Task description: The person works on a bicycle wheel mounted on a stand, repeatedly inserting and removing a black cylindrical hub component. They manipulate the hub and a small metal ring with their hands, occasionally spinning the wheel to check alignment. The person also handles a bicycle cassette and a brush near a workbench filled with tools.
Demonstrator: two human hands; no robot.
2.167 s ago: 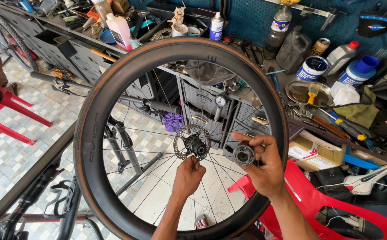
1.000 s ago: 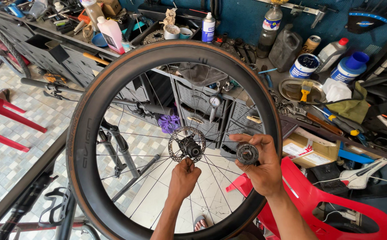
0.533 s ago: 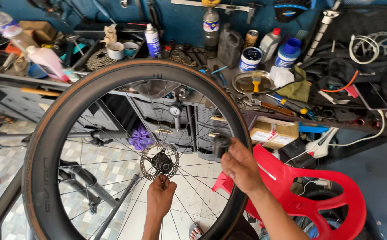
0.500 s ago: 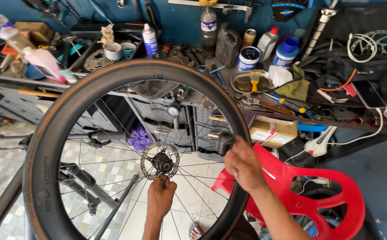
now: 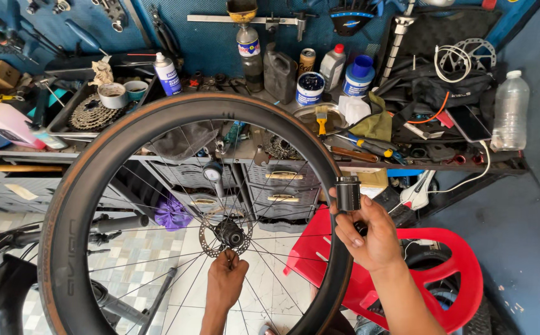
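A large black deep-rim bicycle wheel with a tan-edged tyre [image 5: 65,236] stands upright in front of a cluttered workbench [image 5: 406,166]. The left hand [image 5: 226,282] grips the wheel at its centre, fingers just under the dark hub with its silver toothed disc [image 5: 226,234]. The right hand [image 5: 369,232] is outside the wheel, just right of its rim, and holds up a small dark ribbed metal cylinder [image 5: 348,193] between thumb and fingers. Right of the wheel and below that hand stands a red plastic chair [image 5: 462,273]. Above the wheel, on the workbench, sit a blue-and-white tub [image 5: 310,89] and a clear plastic bottle [image 5: 509,108].
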